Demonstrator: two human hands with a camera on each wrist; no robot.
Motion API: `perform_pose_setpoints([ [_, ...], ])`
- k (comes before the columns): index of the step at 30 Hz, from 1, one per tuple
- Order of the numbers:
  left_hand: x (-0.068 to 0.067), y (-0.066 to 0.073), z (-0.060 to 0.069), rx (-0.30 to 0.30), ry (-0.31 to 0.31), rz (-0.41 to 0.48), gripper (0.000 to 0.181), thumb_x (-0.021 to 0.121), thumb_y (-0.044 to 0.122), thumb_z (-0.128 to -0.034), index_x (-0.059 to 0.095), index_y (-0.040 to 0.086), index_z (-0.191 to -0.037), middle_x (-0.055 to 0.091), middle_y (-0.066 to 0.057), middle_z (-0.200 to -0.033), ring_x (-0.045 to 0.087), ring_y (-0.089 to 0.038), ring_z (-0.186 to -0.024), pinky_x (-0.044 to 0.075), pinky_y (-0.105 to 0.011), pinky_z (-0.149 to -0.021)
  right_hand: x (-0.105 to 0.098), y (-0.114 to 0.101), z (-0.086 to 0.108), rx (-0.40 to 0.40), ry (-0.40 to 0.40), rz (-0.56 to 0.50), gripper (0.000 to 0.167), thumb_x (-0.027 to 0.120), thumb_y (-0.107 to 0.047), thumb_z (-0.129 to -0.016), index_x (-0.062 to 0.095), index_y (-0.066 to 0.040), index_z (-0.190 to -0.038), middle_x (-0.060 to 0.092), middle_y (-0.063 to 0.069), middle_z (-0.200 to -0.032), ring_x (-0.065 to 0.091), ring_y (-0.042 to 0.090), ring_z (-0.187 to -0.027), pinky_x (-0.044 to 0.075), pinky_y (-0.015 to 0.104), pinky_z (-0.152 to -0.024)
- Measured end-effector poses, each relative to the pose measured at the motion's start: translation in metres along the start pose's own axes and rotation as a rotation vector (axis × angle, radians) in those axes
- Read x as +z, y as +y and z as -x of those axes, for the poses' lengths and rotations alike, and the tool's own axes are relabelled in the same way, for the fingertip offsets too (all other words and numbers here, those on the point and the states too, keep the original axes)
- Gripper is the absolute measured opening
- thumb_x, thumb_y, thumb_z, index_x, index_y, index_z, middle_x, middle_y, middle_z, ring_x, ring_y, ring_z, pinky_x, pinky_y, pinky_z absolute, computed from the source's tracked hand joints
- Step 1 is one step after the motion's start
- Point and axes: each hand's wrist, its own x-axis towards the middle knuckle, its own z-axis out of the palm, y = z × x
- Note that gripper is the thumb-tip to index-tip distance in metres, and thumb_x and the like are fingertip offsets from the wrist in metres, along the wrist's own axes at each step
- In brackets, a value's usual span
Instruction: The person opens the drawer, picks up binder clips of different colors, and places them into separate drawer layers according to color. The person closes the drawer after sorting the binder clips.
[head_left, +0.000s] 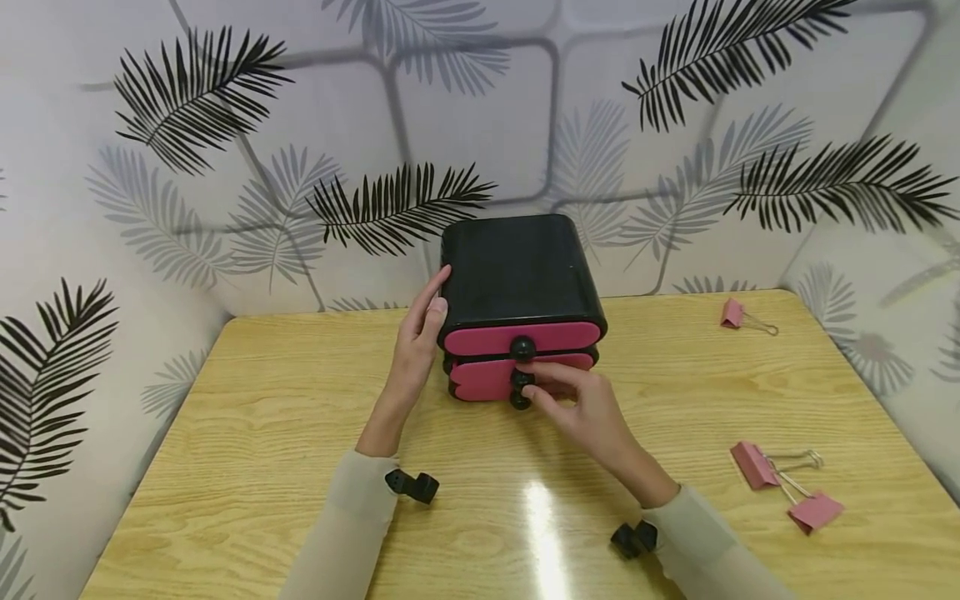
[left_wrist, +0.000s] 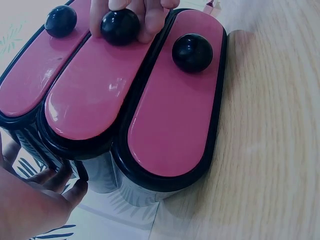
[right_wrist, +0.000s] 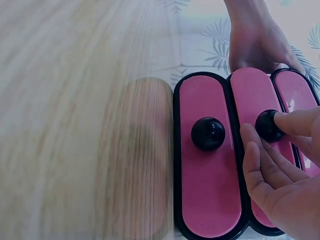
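A small black chest of drawers (head_left: 517, 267) with pink fronts and round black knobs stands on the table. In the right wrist view its three fronts line up side by side. My right hand (head_left: 592, 408) pinches the middle drawer's knob (right_wrist: 269, 125) between thumb and fingers. The top knob (head_left: 522, 348) and the bottom knob (left_wrist: 192, 53) are untouched. My left hand (head_left: 414, 350) rests against the chest's left side; in the left wrist view its fingers (left_wrist: 55, 180) lie along that side. What the drawers hold is hidden.
Pink binder clips lie on the table's right side: one clip (head_left: 732, 313) towards the back, one clip (head_left: 753, 465) and another clip (head_left: 815, 511) nearer the front. A leaf-patterned backdrop (head_left: 480, 125) rises behind the wooden table (head_left: 285, 467).
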Motion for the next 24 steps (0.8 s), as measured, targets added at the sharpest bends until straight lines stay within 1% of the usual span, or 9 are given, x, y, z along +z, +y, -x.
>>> perform_pose_setpoints([
  [6, 0.0001, 0.0001, 0.0009, -0.002, 0.001, -0.006, 0.049, 0.042, 0.026, -0.1109, 0.039, 0.022, -0.16, 0.033, 0.006, -0.164, 0.027, -0.012, -0.152, 0.025, -0.043, -0.122, 0.0015, 0.0035, -0.0036, 0.002, 0.026, 0.004, 0.028, 0.077, -0.009, -0.092, 0.077, -0.006, -0.12, 0.077, 0.008, -0.11, 0.075, 0.02, -0.095, 0.061, 0.031, -0.078],
  [9, 0.001, 0.0003, 0.0018, -0.001, 0.002, -0.007, 0.049, 0.041, 0.026, -0.1111, 0.04, 0.022, -0.16, 0.033, 0.006, -0.164, 0.028, -0.012, -0.151, 0.025, -0.042, -0.122, 0.0015, 0.0033, -0.0021, 0.01, 0.026, 0.001, 0.029, 0.077, -0.01, -0.093, 0.076, -0.004, -0.121, 0.076, 0.01, -0.11, 0.075, 0.022, -0.095, 0.061, 0.032, -0.078],
  [14, 0.0026, 0.0021, 0.0005, -0.004, -0.003, -0.007, 0.049, 0.041, 0.025, -0.1111, 0.04, 0.023, -0.16, 0.034, 0.007, -0.164, 0.028, -0.012, -0.151, 0.025, -0.041, -0.122, -0.0008, 0.0023, -0.0007, 0.028, 0.02, 0.006, 0.03, 0.076, -0.01, -0.093, 0.075, -0.003, -0.122, 0.076, 0.01, -0.11, 0.074, 0.022, -0.095, 0.06, 0.031, -0.079],
  [20, 0.0024, 0.0016, 0.0004, -0.007, 0.008, -0.005, 0.049, 0.04, 0.018, -0.1111, 0.04, 0.017, -0.16, 0.033, 0.0, -0.165, 0.028, -0.016, -0.152, 0.024, -0.043, -0.123, 0.0003, 0.0037, -0.0007, 0.016, 0.017, 0.003, 0.031, 0.076, -0.01, -0.093, 0.074, -0.005, -0.123, 0.076, 0.01, -0.112, 0.074, 0.022, -0.098, 0.06, 0.031, -0.08],
  [24, 0.0033, 0.0084, 0.0018, -0.017, 0.007, -0.003, 0.05, 0.038, 0.014, -0.1108, 0.037, 0.01, -0.16, 0.03, -0.007, -0.166, 0.024, -0.02, -0.154, 0.022, -0.043, -0.123, 0.0013, 0.0052, 0.0005, 0.006, 0.012, -0.002, 0.032, 0.076, -0.01, -0.093, 0.074, -0.007, -0.125, 0.076, 0.008, -0.113, 0.074, 0.022, -0.098, 0.06, 0.033, -0.08],
])
